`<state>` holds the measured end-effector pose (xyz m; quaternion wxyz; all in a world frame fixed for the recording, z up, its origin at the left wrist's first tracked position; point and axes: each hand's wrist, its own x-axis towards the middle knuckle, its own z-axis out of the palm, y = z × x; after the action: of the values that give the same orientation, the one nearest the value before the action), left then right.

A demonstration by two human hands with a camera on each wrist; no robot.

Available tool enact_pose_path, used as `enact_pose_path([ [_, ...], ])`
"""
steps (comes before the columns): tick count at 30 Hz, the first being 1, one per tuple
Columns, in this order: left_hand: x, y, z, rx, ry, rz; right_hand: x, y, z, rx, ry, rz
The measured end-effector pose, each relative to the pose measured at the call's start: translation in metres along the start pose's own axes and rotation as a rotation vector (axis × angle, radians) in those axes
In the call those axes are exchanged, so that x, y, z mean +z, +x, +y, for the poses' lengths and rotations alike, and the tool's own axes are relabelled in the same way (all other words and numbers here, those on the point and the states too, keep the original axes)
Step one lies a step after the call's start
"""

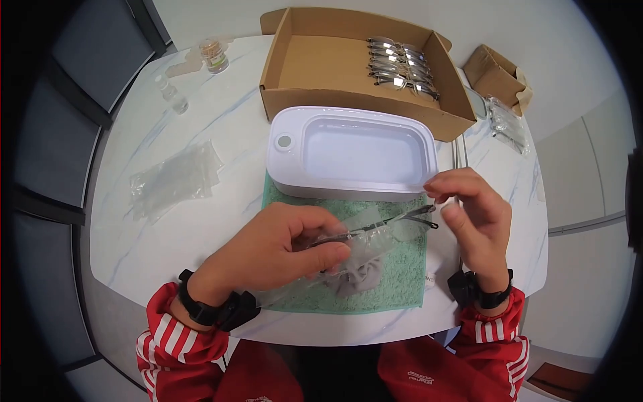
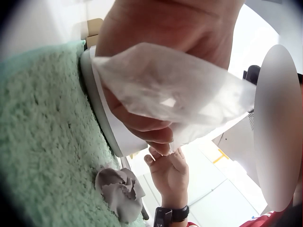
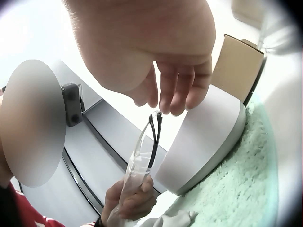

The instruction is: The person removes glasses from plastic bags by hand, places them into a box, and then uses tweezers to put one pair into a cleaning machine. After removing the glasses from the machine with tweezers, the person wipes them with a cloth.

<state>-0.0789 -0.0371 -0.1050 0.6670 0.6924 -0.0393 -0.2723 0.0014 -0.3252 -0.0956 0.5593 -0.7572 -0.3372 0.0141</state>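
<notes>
My left hand (image 1: 271, 242) grips a clear plastic sleeve (image 1: 372, 246) with dark-armed glasses (image 1: 388, 222) partly inside it. The temple tips stick out toward my right hand (image 1: 474, 218), whose thumb and fingers are bent and spread apart beside them. In the right wrist view the dark tips (image 3: 158, 124) end just below the right fingertips; whether they touch, I cannot tell. The left wrist view shows the sleeve (image 2: 161, 90) across the left palm. Under the sleeve, a crumpled grey cloth (image 1: 360, 276) lies on the green towel (image 1: 402, 288).
A white water-filled basin (image 1: 284, 167) stands behind the towel. Beyond it, a cardboard box (image 1: 315, 63) holds several glasses (image 1: 402, 67). Flat plastic sleeves (image 1: 175, 177) and two small bottles (image 1: 175, 97) are at left; a small carton (image 1: 492, 77) and packed items (image 1: 508, 126) are at right.
</notes>
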Motion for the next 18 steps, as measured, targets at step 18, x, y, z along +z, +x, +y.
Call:
enact_pose_path([
  [18,0.000,0.001,-0.013,0.244,0.018,0.005,0.009,0.002,-0.042,-0.040,-0.557,-0.373],
])
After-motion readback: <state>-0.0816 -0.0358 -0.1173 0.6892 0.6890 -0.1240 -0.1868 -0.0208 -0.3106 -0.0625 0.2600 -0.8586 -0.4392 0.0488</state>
